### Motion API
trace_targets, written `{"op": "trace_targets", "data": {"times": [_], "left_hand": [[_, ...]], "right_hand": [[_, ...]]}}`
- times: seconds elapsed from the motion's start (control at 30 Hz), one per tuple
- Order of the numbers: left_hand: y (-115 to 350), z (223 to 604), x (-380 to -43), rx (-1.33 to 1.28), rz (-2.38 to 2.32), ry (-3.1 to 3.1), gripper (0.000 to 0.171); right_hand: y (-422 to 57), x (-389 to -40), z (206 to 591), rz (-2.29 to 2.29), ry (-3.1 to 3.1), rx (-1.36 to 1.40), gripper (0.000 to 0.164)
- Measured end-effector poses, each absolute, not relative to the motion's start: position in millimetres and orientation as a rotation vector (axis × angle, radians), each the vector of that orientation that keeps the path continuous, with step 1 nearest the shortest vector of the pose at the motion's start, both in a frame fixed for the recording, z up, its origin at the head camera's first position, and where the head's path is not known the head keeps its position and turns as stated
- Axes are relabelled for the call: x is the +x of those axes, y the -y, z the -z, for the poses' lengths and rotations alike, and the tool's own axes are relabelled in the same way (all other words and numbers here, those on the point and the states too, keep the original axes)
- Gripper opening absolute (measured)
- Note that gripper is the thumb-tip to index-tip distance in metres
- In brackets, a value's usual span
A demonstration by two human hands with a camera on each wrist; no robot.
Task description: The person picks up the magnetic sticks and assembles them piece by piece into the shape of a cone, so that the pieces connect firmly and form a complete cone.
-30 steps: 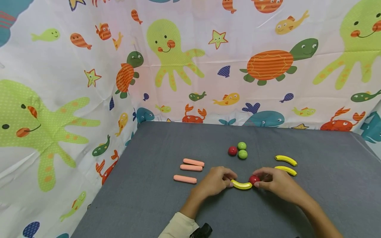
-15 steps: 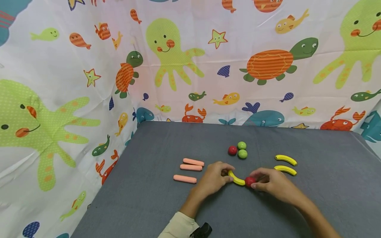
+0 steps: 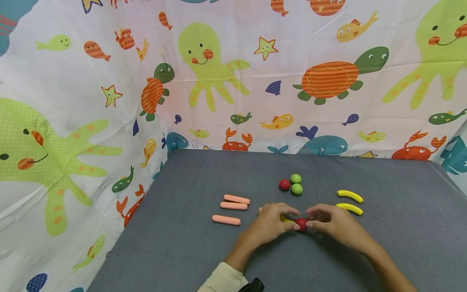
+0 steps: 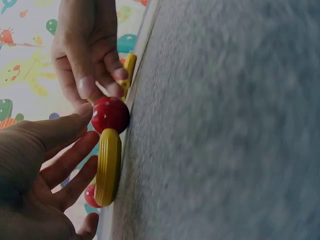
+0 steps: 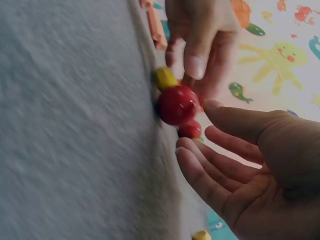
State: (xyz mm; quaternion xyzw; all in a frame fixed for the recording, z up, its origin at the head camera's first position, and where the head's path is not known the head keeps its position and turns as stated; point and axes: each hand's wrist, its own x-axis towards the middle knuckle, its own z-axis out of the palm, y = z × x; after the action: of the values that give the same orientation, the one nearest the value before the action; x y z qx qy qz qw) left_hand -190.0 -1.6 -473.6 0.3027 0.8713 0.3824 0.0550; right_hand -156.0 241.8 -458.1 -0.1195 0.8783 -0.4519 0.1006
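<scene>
Left hand [image 3: 268, 224] rests curled over a yellow banana piece [image 4: 108, 166], hiding most of it in the head view; actual grip can't be told. Right hand [image 3: 333, 226] pinches the red ball [image 3: 300, 223] on the grey table [image 3: 182, 243], just beside the banana's end.

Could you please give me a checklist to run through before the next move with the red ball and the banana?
1. Red ball on the mat: ok.
2. Right hand at the ball: ok; its fingertips touch the ball, though a firm grip cannot be told.
3. Left hand on the banana: ok; the fingers lie along it.
4. Banana end meets the ball: ok in the left wrist view.
5. Other red ball and green balls apart from the hands: ok.
6. Pink sticks clear of the left hand: ok.
</scene>
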Motion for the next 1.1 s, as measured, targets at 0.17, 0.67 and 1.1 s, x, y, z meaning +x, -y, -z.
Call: {"op": "trace_targets", "data": {"times": [0.17,0.67,1.1], "left_hand": [[-3,474,-187,0.928,-1.144,-2.648,0.031],[-3,474,-188,0.879,-1.073,-2.679,0.031],[-3,476,-189,0.855,-1.048,-2.664,0.033]], "right_hand": [[-253,-160,449,1.241,-2.767,-0.288,0.038],[-312,-167,454,1.027,-3.153,-0.127,0.037],[-326,-168,460,0.936,-3.025,-0.084,0.041]]}}
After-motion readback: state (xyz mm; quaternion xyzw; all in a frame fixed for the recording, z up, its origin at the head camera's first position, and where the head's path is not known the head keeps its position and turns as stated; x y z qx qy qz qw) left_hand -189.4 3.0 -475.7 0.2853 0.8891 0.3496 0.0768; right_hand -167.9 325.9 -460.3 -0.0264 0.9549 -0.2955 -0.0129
